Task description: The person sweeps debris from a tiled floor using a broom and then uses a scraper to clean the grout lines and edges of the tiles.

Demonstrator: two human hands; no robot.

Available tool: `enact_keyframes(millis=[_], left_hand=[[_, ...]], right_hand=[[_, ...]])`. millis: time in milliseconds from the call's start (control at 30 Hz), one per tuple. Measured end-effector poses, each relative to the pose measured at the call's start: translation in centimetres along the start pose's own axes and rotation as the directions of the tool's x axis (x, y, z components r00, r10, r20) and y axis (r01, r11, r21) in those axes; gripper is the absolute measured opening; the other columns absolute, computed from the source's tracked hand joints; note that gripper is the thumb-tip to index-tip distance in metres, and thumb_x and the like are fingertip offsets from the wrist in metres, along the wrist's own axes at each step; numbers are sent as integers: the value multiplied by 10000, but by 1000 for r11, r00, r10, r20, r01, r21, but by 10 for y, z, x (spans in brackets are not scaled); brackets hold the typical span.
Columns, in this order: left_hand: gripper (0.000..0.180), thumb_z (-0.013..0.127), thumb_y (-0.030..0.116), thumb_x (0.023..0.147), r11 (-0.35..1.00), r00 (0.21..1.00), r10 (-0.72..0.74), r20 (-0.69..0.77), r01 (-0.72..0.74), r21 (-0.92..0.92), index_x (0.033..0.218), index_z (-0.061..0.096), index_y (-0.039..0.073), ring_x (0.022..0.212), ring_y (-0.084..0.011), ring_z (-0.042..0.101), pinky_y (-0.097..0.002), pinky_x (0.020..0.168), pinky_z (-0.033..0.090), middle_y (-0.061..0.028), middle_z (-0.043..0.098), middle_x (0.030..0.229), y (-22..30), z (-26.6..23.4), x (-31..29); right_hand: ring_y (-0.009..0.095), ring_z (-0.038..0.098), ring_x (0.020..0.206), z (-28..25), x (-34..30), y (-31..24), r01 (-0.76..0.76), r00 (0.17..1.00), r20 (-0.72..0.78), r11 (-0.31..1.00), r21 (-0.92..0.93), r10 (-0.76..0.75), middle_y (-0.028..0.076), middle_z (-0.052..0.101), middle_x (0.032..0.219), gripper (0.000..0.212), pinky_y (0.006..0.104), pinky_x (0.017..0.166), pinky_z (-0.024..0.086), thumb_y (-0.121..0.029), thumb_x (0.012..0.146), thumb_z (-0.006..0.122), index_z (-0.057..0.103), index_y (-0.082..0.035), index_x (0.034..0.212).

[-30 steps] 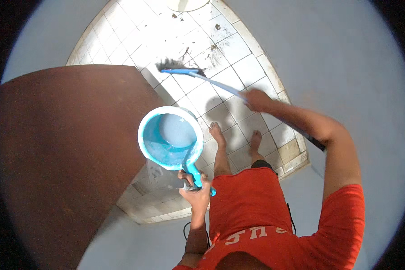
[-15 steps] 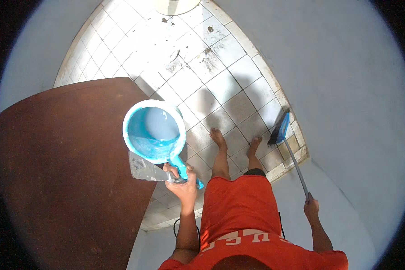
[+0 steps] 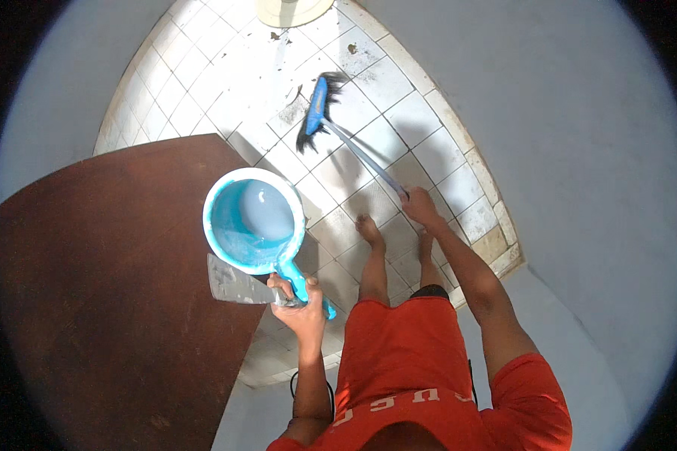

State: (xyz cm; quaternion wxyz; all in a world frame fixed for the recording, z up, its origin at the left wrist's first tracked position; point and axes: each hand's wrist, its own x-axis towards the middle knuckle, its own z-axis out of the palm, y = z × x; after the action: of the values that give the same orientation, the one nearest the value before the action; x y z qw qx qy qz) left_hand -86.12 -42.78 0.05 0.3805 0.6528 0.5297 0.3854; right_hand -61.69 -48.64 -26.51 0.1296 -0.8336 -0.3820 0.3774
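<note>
left hand grip clamped on blue dipper and scraper; right hand clamped on brush handle.

Landmark: water scoop, held out in front of the body by its handle in the left hand. Water lies inside the scoop. A flat metal scraper sits under the scoop, gripped in the same hand, blade pointing left of it. Door lies left of and below the scoop. Bare feet stand right of the scoop on the tiled floor. Right hand, further right, holds the broom, whose head rests on the floor up and right of the scoop.
</note>
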Motion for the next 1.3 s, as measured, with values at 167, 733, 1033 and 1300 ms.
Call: enact_keyframes(millis=[167,733,1033,1300], left_hand=[[338,585,-25,749,998,999,36,11,-36,44,770,274,106,597,-79,462,-216,561,420,-14,372,745,-8,-4,0],[329,562,-14,758,977,979,-73,-192,32,-213,788,265,125,611,-99,493,-240,530,455,-58,478,723,7,30,3],[329,574,-11,746,947,948,-147,-283,52,-318,790,274,117,615,-101,493,-234,527,460,-44,445,714,28,42,5],[299,577,-52,671,968,900,-197,-390,115,-225,751,320,78,639,-107,462,-333,892,354,-30,472,671,43,49,13]], right_hand=[[394,569,789,-75,-122,36,52,980,-196,998,48,-41,199,602,828,315,445,707,455,-268,825,500,566,-56,1048],[382,563,833,-209,-61,127,-179,954,-293,909,-377,66,220,596,853,262,447,712,449,-233,854,480,604,-65,1013],[332,609,757,-305,-64,-17,-74,943,-310,829,-555,-123,194,611,798,246,435,665,485,-234,860,474,617,-66,969],[329,602,799,-310,81,-76,-86,921,-328,711,-698,-209,160,623,855,181,423,693,472,-162,822,486,622,-65,891]])
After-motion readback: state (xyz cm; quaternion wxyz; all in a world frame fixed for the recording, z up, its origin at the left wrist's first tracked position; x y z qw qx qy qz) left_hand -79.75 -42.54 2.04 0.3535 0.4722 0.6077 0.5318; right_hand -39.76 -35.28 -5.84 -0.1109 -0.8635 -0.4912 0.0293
